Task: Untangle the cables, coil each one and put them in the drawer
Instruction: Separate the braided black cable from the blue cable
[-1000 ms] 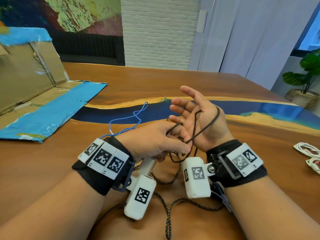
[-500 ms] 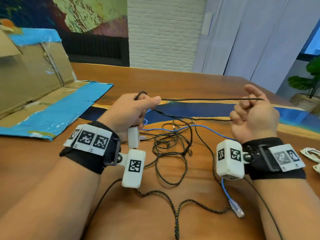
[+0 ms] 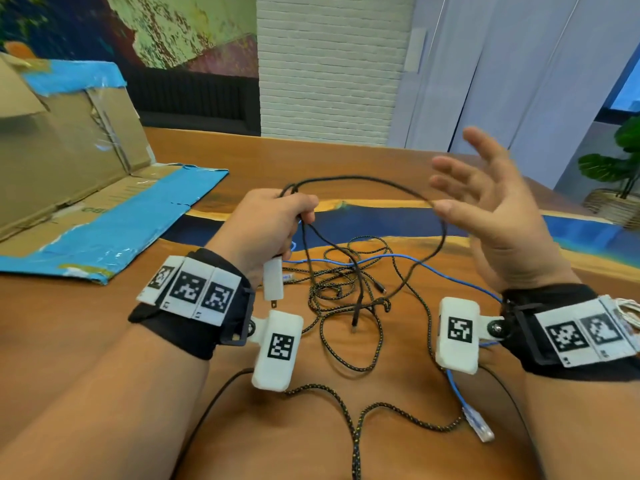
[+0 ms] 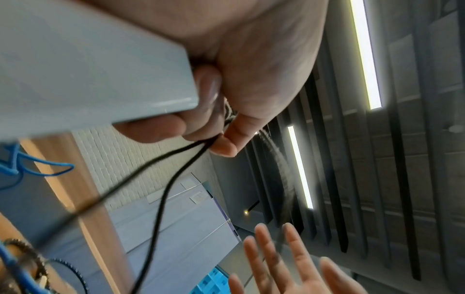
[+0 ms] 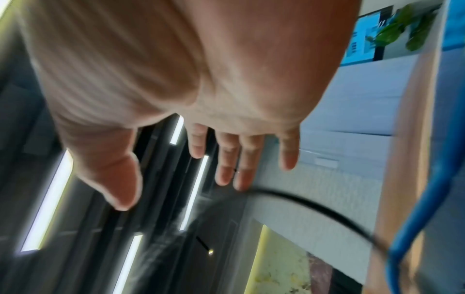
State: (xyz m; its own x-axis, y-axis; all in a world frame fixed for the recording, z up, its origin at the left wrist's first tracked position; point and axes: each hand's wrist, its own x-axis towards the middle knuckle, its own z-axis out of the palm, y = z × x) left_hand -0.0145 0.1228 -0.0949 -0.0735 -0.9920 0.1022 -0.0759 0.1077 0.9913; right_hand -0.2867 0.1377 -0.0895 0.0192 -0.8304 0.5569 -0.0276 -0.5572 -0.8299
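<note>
My left hand (image 3: pixel 273 220) grips a bunch of the thin black cable (image 3: pixel 363 178) together with its white plug adapter (image 3: pixel 273 282), which hangs below the fist. From the fist the cable arcs right in a loose loop, past the thumb tip of my right hand (image 3: pixel 485 202). That hand is raised with its fingers spread and holds nothing. In the left wrist view the thumb and fingers (image 4: pixel 226 119) pinch two black strands (image 4: pixel 161 199) beside the adapter (image 4: pixel 88 69). The right wrist view shows the open palm (image 5: pixel 201 99) with the black cable (image 5: pixel 314 208) curving under the fingertips.
A black-and-yellow braided cable (image 3: pixel 346 407) and a blue network cable (image 3: pixel 450 275) with a clear plug (image 3: pixel 479 424) lie tangled on the wooden table (image 3: pixel 69 323). An opened cardboard box with blue tape (image 3: pixel 69 161) sits at the left. White coiled cables (image 3: pixel 627 306) lie at the right edge.
My right hand has let go of the black cable and opened. The cable, stretched taut between both hands half a second ago, now sags in a loop from my left hand.
</note>
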